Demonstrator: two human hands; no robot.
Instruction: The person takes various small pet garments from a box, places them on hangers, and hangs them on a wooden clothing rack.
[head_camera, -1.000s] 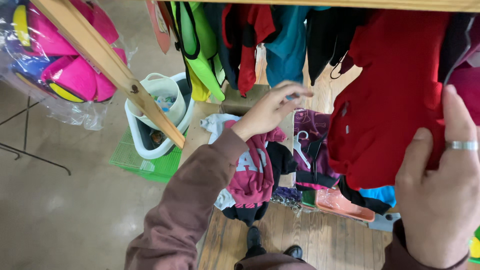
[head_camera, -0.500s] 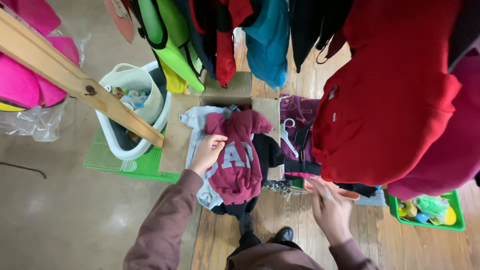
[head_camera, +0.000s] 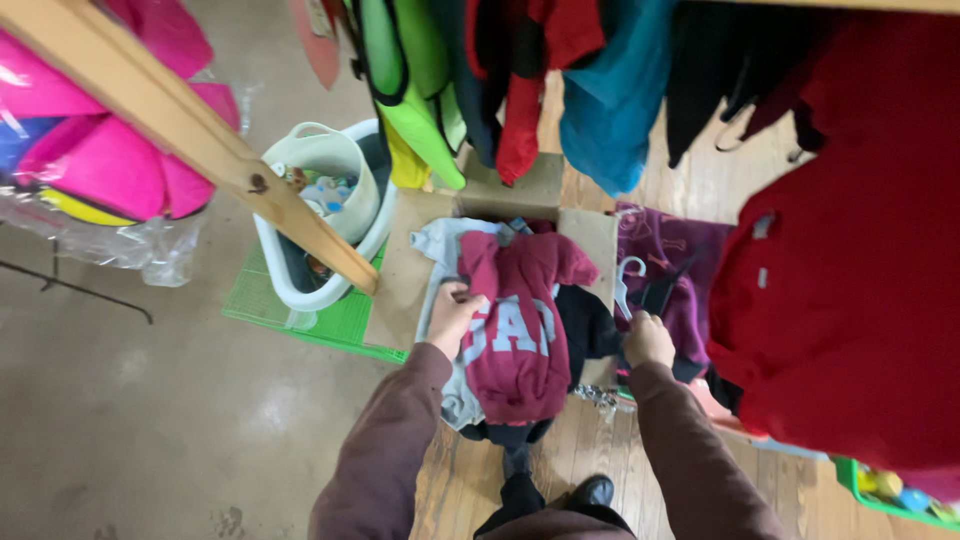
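Hands pinch clothes: left hand maroon hoodie, right hand black garment, beside basket.

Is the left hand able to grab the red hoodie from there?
Probably yes. The left hand already rests at the edge of the red hoodie, which lies on top of the pile with nothing over it.

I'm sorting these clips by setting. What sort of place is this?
Probably a second-hand clothing shop or donation room: garments hang from a wooden rack, a cardboard box holds a maroon hooded sweatshirt, bagged pink cushions sit nearby.
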